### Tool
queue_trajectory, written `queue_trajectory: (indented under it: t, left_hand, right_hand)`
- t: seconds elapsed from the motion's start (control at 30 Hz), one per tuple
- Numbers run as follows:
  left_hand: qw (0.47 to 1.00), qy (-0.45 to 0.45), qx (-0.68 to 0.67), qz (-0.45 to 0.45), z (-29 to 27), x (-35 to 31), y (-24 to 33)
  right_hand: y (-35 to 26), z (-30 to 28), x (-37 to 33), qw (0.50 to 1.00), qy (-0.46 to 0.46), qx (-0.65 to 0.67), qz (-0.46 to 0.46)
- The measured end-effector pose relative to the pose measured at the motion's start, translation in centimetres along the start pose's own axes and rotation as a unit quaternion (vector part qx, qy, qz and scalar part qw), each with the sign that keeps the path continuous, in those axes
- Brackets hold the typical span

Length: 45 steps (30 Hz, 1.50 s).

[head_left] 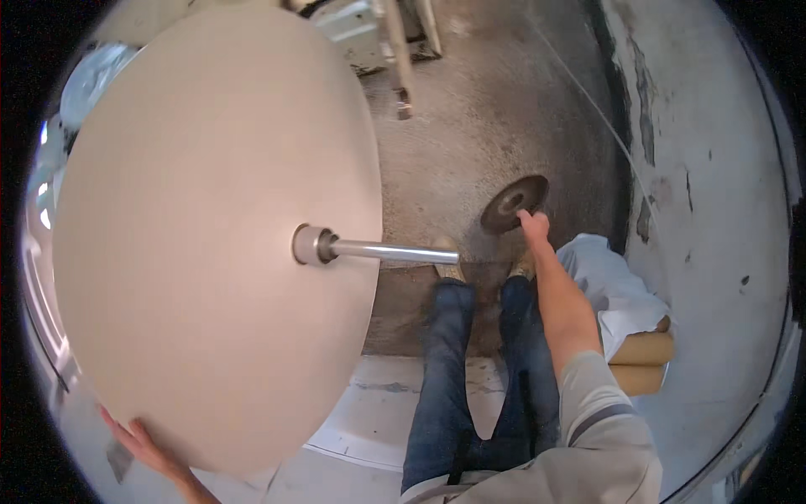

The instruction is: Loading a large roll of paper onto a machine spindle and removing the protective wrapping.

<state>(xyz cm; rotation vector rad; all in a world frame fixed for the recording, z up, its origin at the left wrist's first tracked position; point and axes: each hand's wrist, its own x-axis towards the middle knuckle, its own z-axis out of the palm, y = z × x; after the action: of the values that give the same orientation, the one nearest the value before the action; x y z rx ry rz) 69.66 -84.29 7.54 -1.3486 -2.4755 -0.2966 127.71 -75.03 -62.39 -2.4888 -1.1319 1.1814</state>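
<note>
A very large pale cream roll (210,168) fills the left side, its flat round end facing me. A shiny metal shaft (386,251) juts out rightward from the collar (312,244) at its centre. My left hand (147,445) lies against the roll's lower left edge, fingers spread; part of the hand is behind the rim. Held down low over the floor by my right hand (536,225) is a dark metal disc (500,220) with a raised ring round its centre. My fingers close on its near right edge, apart from the shaft.
A wall (714,168) runs along the right. Beside my right leg, a white cloth (600,277) covers part of some yellowish-brown rolls (642,361). Machine parts with a bar (396,50) stand at the top. The concrete floor (453,151) looks worn; a pale platform (386,399) lies under my legs.
</note>
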Motion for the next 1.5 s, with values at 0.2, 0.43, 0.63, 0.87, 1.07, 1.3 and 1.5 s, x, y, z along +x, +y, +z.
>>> queue_trajectory:
  t: [0.2,0.43,0.63,0.87,1.07,1.3,1.5]
  left_hand:
    - [0.993,-0.037,-0.116,-0.002,-1.0,0.0,2.9]
    - [0.966,-0.013,-0.257,-0.018,0.2,-0.4,4.2]
    - [0.947,-0.043,-0.313,-0.051,-1.3,-0.1,3.8]
    - [0.961,-0.083,-0.261,-0.05,-1.0,0.8,3.6]
    - [0.969,-0.095,-0.216,-0.079,-1.4,1.5,4.4]
    - [0.972,-0.103,-0.187,-0.095,-1.5,2.1,4.5]
    - [0.973,-0.111,-0.176,-0.097,-1.5,2.4,4.3]
  right_hand:
    - [-5.4,-5.5,-11.2,0.995,-0.08,0.06,-0.019]
    - [-13.3,-14.1,-22.6,0.988,-0.13,0.07,0.054]
    - [-21.7,-14.9,-28.3,0.99,-0.14,0.025,0.002]
    - [-28.6,-9.9,-28.3,0.967,-0.121,-0.186,-0.125]
    - [-33.5,-3.4,-30.6,0.952,-0.184,-0.165,-0.18]
    - [-37.9,2.6,-33.7,0.937,-0.212,-0.15,-0.233]
    - [-38.6,4.6,-33.0,0.952,-0.225,-0.097,-0.185]
